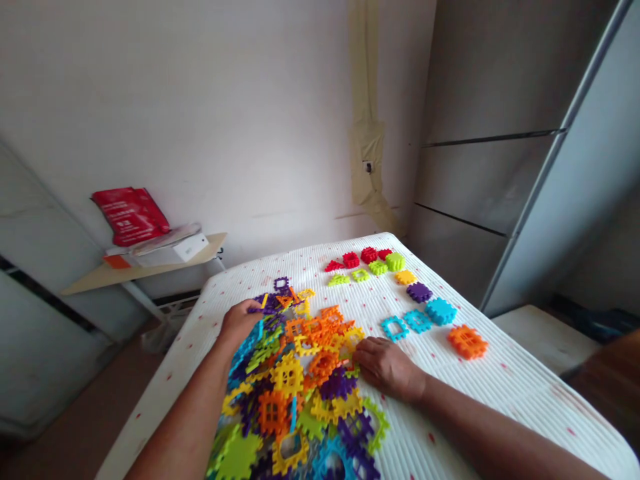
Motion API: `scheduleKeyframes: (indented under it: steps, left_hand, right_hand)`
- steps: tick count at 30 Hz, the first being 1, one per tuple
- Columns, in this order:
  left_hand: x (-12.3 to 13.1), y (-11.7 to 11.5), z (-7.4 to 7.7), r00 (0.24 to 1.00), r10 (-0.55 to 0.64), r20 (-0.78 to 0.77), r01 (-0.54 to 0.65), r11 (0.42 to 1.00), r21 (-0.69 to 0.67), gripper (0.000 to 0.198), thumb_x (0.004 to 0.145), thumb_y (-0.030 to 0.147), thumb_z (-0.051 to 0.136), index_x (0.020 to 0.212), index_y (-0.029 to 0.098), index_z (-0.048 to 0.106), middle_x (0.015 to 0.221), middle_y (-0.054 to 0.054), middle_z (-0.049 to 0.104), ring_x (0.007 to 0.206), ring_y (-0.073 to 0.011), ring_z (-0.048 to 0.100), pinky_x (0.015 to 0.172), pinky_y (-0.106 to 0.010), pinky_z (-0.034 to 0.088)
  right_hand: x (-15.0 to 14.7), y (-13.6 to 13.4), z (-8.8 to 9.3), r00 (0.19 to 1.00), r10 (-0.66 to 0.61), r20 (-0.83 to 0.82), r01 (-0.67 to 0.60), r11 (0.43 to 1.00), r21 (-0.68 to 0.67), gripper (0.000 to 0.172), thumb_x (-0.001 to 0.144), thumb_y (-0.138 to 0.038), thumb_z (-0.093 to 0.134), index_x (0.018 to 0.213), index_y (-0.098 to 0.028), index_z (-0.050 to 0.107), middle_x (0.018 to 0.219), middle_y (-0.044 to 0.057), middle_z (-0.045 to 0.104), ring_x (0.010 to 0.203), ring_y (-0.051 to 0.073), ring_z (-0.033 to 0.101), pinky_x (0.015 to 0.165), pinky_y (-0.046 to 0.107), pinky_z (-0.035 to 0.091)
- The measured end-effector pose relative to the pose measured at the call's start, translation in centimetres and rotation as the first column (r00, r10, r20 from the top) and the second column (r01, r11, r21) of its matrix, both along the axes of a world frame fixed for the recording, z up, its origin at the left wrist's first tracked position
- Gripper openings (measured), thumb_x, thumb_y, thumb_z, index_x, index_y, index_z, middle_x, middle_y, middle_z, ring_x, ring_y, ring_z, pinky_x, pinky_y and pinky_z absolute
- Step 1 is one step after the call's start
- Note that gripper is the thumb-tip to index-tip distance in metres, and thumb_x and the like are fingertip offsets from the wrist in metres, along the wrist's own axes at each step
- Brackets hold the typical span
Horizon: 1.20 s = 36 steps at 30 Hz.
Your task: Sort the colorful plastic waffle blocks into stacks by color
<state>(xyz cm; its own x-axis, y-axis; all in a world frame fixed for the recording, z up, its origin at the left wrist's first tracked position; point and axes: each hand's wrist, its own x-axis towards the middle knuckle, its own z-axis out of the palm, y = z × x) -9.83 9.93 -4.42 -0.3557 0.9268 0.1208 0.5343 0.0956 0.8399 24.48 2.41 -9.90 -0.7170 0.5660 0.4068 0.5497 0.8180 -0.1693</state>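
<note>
A heap of notched plastic building tiles [287, 373] in orange, yellow, purple, green and blue lies in front of me. At its far left edge, my left hand [243, 320] is closed, with thumb and fingers pinching a purple tile [257, 308]. My right hand [387, 363] rests palm down against the heap's right side, beside a yellow tile [354, 337]. Its fingers are curled in, and whatever they may hold is hidden. Nearest to that hand on the right lies a blue frame tile [395, 328].
Sorted by colour on the white quilted cover [415, 420] are red tiles [351, 260], green tiles [395, 261], a yellow tile stack [405, 277], purple tiles [419, 292], blue tiles [441, 311] and orange tiles [467, 341]. A small side table [90, 280] bears red packages [131, 217]. A grey cabinet [480, 167] stands right.
</note>
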Motion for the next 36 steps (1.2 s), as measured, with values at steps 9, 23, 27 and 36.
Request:
scheduleKeyframes:
  steps: [9,23,27,36]
  left_hand:
    - [0.7,-1.5,0.4,0.871,-0.041,0.489,-0.018,0.993,0.116,0.034,0.046,0.033,0.067,0.076,0.019,0.059,0.063,0.002,0.063,0.058,-0.0144,0.058,0.058,-0.026,0.044]
    - [1.6,-3.5,0.6,0.719,-0.064,0.692,0.029,0.998,0.062,0.02,0.051,0.021,0.066,0.069,0.016,0.058,0.064,-0.003,0.068,0.066,-0.0176,0.066,0.064,-0.029,0.049]
    - [2.1,-4.3,0.6,0.73,-0.099,0.677,0.071,0.995,0.07,0.021,0.05,0.023,0.067,0.068,0.015,0.059,0.066,-0.002,0.068,0.064,-0.015,0.065,0.064,-0.027,0.049]
    - [1.5,-5.3,0.5,0.841,-0.142,0.522,0.149,0.988,0.028,0.025,0.052,0.029,0.068,0.071,0.015,0.061,0.062,-0.003,0.067,0.056,-0.0145,0.062,0.057,-0.025,0.045]
  right_hand:
    - [0.1,0.0,-0.4,0.999,0.014,-0.038,-0.016,0.999,-0.039,0.029,0.097,-0.023,0.033,0.084,-0.016,0.059,0.08,0.006,0.058,0.074,0.015,0.053,0.069,0.028,0.041]
    - [0.1,-0.1,0.0,1.0,0.01,-0.01,-0.01,0.999,-0.047,0.028,0.096,-0.023,0.034,0.083,-0.017,0.058,0.08,0.006,0.058,0.074,0.015,0.054,0.07,0.029,0.042]
    - [0.1,-0.1,0.0,1.0,0.003,0.009,-0.003,0.998,-0.06,0.029,0.097,-0.023,0.033,0.083,-0.016,0.058,0.081,0.006,0.058,0.075,0.015,0.053,0.07,0.029,0.042]
    - [0.2,-0.1,-0.1,1.0,0.016,-0.026,-0.017,0.999,-0.049,0.029,0.096,-0.023,0.033,0.081,-0.016,0.057,0.079,0.006,0.058,0.073,0.015,0.053,0.068,0.029,0.041]
